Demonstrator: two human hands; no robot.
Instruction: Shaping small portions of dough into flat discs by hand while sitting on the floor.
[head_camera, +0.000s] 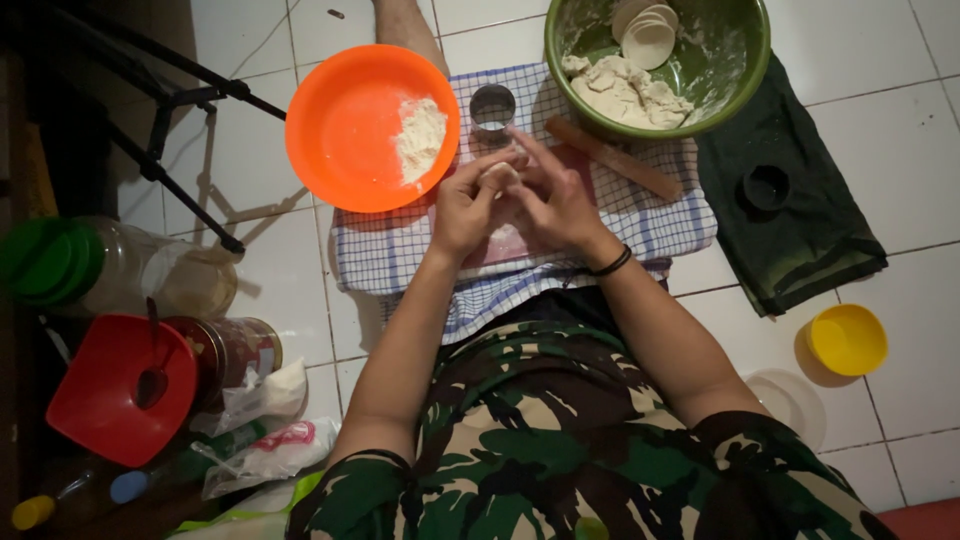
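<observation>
Head view looks straight down on us sitting on a white tiled floor, with a blue-checked cloth (400, 250) spread before our knees as the landmark. Over the middle of that cloth our left hand (468, 205) and right hand (560, 205) meet, fingers curled around a small piece of pale dough (499, 175) pinched between the fingertips; both hands are partly closed on it, though how firmly we cannot tell from this dim angle.

Just beyond the dough, on the cloth's far edge, stands a round metal cutter (492, 107). An orange bowl (340, 140) with a heap of flour (420, 135) overlaps the cloth's far left corner. A green bowl (745, 70) holding a dough mass (625, 92) and stacked pale discs (646, 38) sits at the far right corner, with a wooden rolling pin (612, 158) lying slanted below it on the cloth.

Right of the cloth lies a dark folded towel (800, 220); nearer us, a small yellow cup (847, 339). Left of the cloth stand a clear jar with a green lid (110, 268), a red-lidded jar with a brownish label (225, 352), and soft white plastic packets (270, 450), one marked red.
</observation>
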